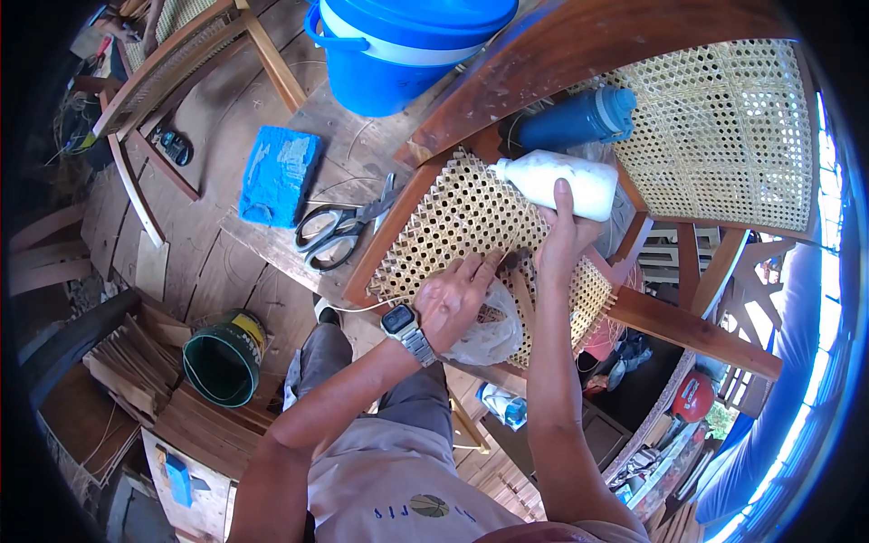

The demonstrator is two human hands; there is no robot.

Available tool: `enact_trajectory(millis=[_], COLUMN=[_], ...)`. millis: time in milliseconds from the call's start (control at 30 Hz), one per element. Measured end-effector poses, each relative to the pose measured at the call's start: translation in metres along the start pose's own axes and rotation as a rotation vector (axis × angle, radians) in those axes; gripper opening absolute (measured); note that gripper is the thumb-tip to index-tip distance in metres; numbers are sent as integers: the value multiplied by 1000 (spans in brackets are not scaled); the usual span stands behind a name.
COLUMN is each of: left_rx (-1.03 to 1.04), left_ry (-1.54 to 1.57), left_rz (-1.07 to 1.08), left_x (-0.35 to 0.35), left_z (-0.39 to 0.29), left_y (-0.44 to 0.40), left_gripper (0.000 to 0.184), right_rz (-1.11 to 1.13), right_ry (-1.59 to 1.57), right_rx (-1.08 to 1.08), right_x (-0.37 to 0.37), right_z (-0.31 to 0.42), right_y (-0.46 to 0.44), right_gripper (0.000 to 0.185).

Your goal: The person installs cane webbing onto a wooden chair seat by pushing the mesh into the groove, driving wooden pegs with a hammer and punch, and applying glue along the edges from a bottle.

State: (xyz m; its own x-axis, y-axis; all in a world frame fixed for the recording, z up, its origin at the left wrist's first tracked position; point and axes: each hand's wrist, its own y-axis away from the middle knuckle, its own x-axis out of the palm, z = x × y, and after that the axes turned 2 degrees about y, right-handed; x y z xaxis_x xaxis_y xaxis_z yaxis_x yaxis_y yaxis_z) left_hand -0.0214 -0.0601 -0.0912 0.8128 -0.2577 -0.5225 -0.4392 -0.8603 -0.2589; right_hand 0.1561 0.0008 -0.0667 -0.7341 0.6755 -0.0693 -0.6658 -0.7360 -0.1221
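Observation:
My right hand [563,237] is wrapped around a white plastic bottle [561,183], tilted so its narrow nozzle points left over the woven cane seat panel [444,213]. Lower on the panel is my left hand [457,299], a watch on its wrist, with bent fingers close together. A thin cane strand [362,309] runs in under this hand and seems gripped there; the fingertips are partly hidden. Beside the left hand, a clear plastic bag [493,339] lies on the cane. The panel sits in a brown wooden chair frame [378,262].
Left of the seat, scissors [335,231] and a blue sponge-like block [279,176] lie on a wooden bench [348,163]. A lidded blue bucket [371,77] stands behind. A blue flask [579,120] rests against the cane backrest [724,136]. An open dark bucket [222,362] stands lower left.

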Motion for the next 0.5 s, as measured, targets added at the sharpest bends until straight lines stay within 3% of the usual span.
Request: enact_trajectory(millis=[133, 433, 500], left_rx=[-20, -33, -29], left_ry=[6, -11, 19], left_rz=[10, -22, -32], left_x=[-4, -6, -10], left_z=[1, 1, 2], left_y=[1, -6, -5], left_gripper=[44, 40, 40], right_rz=[52, 73, 103], right_ry=[145, 548, 55], right_rx=[-152, -370, 88], right_x=[6, 33, 13], right_z=[0, 36, 23], right_y=[0, 7, -4], right_gripper=[46, 62, 69])
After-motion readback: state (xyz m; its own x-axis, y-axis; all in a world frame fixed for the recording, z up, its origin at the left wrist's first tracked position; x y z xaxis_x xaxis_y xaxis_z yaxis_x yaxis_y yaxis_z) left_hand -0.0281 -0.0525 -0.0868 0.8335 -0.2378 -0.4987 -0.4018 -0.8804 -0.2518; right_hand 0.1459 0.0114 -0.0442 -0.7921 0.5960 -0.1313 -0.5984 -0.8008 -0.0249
